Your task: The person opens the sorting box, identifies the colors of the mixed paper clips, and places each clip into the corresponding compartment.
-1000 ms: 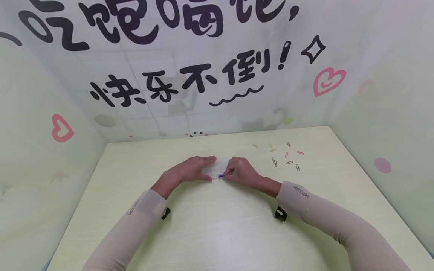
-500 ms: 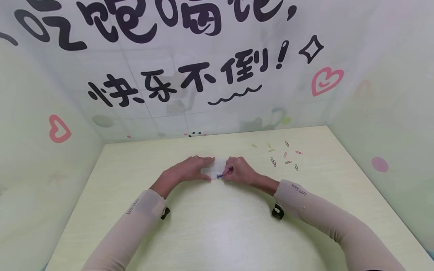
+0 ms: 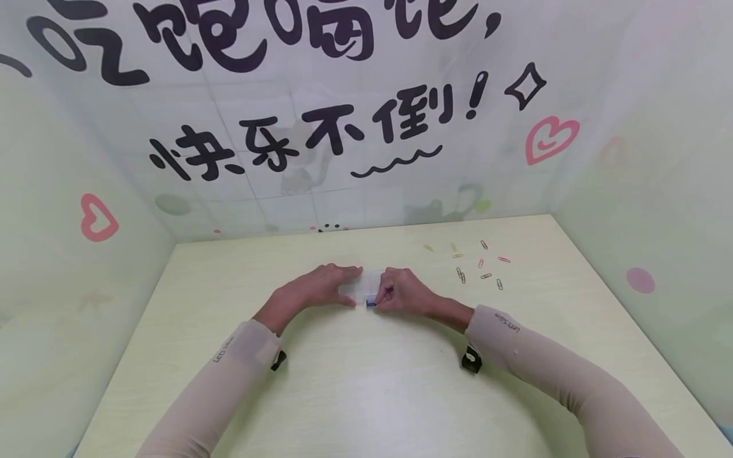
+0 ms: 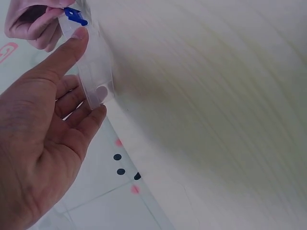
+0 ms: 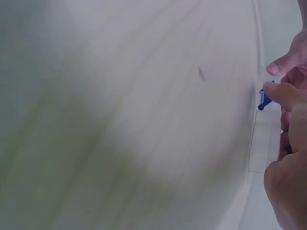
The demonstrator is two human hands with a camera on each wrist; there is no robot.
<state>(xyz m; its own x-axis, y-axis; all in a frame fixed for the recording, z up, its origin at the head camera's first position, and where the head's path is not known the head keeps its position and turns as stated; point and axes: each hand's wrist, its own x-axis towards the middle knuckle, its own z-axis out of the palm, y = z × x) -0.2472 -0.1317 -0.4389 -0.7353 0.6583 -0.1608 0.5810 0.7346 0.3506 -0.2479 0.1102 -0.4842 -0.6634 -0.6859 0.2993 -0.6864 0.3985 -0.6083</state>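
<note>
Clasp (image 4: 76,17): blue plastic; in the head view it sits slightly lower than half a second ago and shows a broader blue face.
Right hand (image 3: 404,291): thumb and fingers pinch the clasp; the fingertips have lowered a little with it.
Left hand (image 3: 322,285): curled round the box's left end, thumb on the near side, fingers on the far side; its place is nearly unchanged.
Box (image 4: 96,67): clear plastic, mid-frame between both hands, clasp at its near edge; whether its base touches the table cannot be told.
Paper clips (image 3: 460,275): yellow, red and dark ones scattered right of centre, beyond the right hand, lying as before.
Table (image 3: 366,381): pale, wood-grained, filling the lower frame.
Sleeves (image 3: 223,388): beige, entering from the lower corners.
Wall (image 3: 343,203): whitish, with black Chinese lettering (image 3: 335,130) across the top.
</note>
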